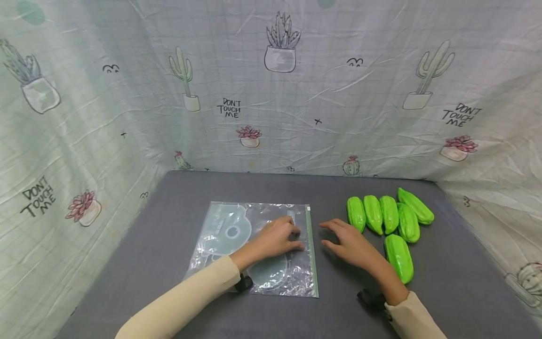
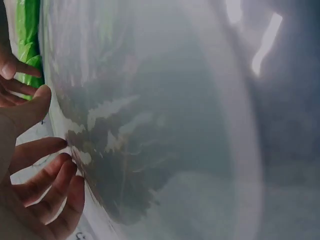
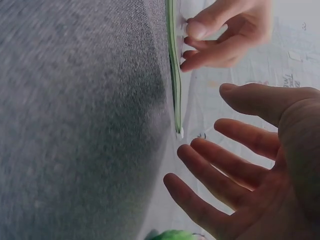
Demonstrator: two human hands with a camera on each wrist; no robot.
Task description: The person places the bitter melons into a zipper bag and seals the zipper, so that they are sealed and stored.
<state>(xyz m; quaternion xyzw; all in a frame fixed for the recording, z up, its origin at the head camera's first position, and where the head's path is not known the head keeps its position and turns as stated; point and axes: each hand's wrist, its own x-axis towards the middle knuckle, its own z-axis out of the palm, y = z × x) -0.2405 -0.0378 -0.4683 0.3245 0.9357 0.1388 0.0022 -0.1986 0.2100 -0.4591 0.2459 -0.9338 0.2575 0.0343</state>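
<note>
A clear zip bag (image 1: 302, 273) with a pale blue-green print lies flat on the dark table. Its green zip strip (image 1: 314, 254) runs along the right side, with a white slider (image 1: 308, 208) at the far corner. Over the bag's right part is my left hand (image 1: 273, 238), fingers loosely bent and thumb apart, holding nothing; whether its fingertips touch the plastic I cannot tell. Just right of the strip hovers my right hand (image 1: 349, 242), fingers spread (image 3: 215, 165) and nothing in its grasp. Several bright green, ridged, elongated gourd-like pieces (image 1: 373, 214) lie beyond it.
One green piece (image 1: 399, 259) lies apart, nearer me, close beside the right forearm. A cloth curtain (image 1: 279, 94) with cactus prints surrounds the grey table (image 1: 139, 263) at the back and sides.
</note>
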